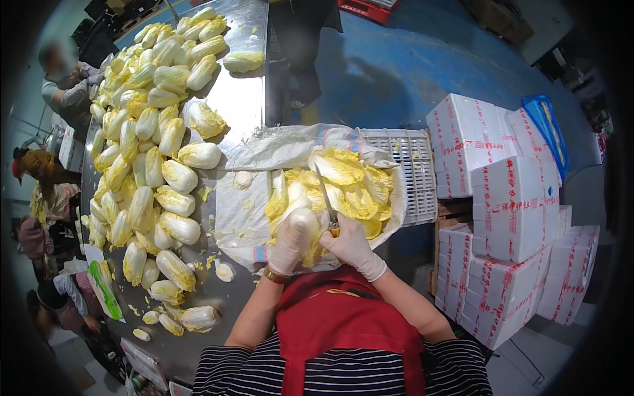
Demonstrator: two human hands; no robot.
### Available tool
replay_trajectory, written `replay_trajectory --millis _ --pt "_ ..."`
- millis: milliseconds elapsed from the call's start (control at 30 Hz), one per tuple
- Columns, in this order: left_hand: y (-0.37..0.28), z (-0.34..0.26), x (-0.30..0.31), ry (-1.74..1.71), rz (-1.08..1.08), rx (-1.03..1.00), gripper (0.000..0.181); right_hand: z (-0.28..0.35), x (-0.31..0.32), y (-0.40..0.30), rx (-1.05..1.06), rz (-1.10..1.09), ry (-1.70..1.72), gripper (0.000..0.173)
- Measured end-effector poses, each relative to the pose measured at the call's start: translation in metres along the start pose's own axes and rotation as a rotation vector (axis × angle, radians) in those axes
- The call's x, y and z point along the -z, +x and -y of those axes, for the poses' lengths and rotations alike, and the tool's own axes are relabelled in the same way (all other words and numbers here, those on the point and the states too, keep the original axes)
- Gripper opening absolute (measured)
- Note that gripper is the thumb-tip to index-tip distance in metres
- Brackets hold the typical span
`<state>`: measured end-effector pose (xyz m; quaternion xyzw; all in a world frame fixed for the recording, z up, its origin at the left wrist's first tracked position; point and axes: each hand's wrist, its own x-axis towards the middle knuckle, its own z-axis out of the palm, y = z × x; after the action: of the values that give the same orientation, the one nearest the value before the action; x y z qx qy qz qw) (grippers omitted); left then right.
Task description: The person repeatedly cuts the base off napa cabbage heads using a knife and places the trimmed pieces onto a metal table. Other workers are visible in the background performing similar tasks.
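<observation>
My gloved left hand (287,247) grips a napa cabbage (303,220) by its pale base end, low over the sack. In my right hand (350,242), also gloved, is a knife (325,193) with a brownish-yellow handle; its blade points away from me. Beneath both hands an open white woven sack (396,208) holds loose yellow-white cabbage leaves (374,193). Part of the held cabbage is hidden by my left hand. On the sack's flat left flap lies a cut cabbage base piece (243,179).
Many napa cabbages (173,175) are heaped on the steel table (242,104) to my left. A white plastic crate (418,173) stands beyond the sack. Stacked white foam boxes (515,208) rise at right. Other people (67,89) work along the table's far left side.
</observation>
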<state>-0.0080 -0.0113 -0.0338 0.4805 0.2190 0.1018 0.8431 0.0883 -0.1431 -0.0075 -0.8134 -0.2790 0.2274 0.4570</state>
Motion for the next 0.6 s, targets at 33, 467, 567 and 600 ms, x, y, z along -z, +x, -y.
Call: replay_trajectory --millis 33,467,567,600 --pt "0.0 -0.005 -0.002 -0.031 -0.068 -0.02 0.07 -0.001 -0.002 0.001 0.007 0.003 -0.028 0.034" --pt "0.002 -0.032 0.032 -0.554 -0.086 0.118 0.087 0.007 0.026 0.011 -0.021 -0.136 -0.006 0.051" --pt "-0.007 -0.024 0.039 -0.355 -0.092 0.184 0.083 0.012 0.019 0.004 -0.096 -0.018 0.106 0.046" --pt "-0.009 -0.017 0.036 -0.283 -0.1 0.192 0.082 0.014 0.017 0.004 -0.09 0.037 0.149 0.044"
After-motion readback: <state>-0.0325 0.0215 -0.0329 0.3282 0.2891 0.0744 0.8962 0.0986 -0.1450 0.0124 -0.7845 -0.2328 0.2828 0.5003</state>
